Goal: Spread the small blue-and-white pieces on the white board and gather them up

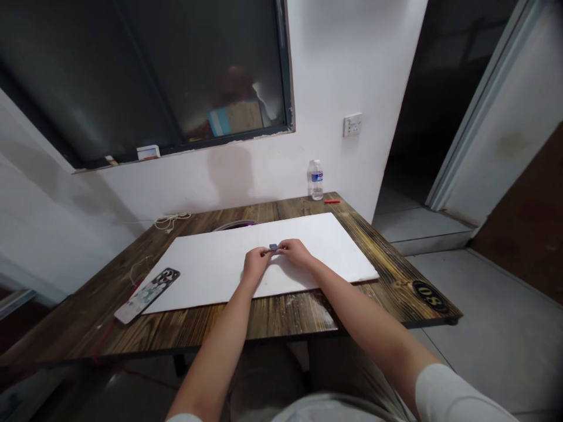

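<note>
Blue-grey and tiny, a small rectangular piece (273, 247) sits between the fingertips of both hands, over the middle of a white board (211, 275) and toward its far edge. Whether it touches the board or is lifted just clear of it, I cannot tell from this height. The left hand (256, 262) comes in with its fingers curled inward, and the right hand (295, 252) mirrors it. Both are narrow, closing on the piece from opposite ends rather than spreading. Its long axis seems to run left to right, roughly along the board's long edge, but any marking on its top is too small to read. A piece this small is best held on the finger pads, with light, even pressure from both sides so it cannot twist or spring loose.

Further out, the board lies flat on a dark burnt-wood surface (272, 313). Left of the board rests a phone in a patterned case (147, 295). Past its far edge are a round object with a purple rim (235, 225), partly hidden by the board, a coil of white cord (171, 221), an upright water bottle (315, 180) and a red pen (332, 201). Right of the board sits a round black number badge (430, 296).
</note>
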The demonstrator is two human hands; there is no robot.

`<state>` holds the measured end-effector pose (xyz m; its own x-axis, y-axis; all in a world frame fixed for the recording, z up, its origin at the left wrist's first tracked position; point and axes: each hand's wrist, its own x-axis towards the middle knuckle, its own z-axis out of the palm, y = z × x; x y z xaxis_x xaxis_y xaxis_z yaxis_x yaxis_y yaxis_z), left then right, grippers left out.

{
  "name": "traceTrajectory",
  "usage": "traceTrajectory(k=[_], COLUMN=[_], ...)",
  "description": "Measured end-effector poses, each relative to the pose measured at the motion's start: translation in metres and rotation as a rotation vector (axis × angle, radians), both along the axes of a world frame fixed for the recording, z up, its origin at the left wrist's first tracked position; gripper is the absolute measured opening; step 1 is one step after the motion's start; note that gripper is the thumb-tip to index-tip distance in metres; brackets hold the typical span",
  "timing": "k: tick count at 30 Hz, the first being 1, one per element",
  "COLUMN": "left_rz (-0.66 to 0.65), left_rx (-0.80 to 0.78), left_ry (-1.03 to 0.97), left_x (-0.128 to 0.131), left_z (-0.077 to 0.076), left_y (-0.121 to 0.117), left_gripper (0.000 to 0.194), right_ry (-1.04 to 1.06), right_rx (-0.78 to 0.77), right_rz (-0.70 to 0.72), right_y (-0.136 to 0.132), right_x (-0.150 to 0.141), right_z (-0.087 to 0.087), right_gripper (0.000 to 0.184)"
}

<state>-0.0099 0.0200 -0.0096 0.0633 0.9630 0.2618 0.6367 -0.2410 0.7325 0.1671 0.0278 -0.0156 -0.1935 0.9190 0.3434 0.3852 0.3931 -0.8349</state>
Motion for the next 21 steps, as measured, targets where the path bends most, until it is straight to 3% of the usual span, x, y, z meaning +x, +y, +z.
traceTrajectory(k=[4,8,11,17,21], left_rz=[-0.015,-0.076,-0.136,-0.22,-0.267], left_rx=[-0.037,-0.064,-0.119,-0.183,-0.194], left_ry=[-0.277,-0.362,-0.443,-0.63,-0.643], left_x=[0.003,0.002,0.002,0.006,0.006], left_z=[0.003,0.008,0.012,0.013,0.014], left_y=[0.001,-0.004,-0.007,-0.01,-0.011], left_gripper=[0.027,0.04,0.047,0.056,0.056], right_ry=[0.114,0.315,0.48,0.546,0.583], right_rx=[-0.066,-0.156,-0.188,-0.287,-0.323], right_rz=[0.026,0.042,0.1,0.222,0.25], right_y=[0.005,0.007,0.004,0.005,0.008], right_x=[-0.002,-0.005,-0.003,0.001,0.0], right_z=[0.0,-0.002,0.001,0.001,-0.004], right_gripper=[0.01,0.011,0.023,0.037,0.038])
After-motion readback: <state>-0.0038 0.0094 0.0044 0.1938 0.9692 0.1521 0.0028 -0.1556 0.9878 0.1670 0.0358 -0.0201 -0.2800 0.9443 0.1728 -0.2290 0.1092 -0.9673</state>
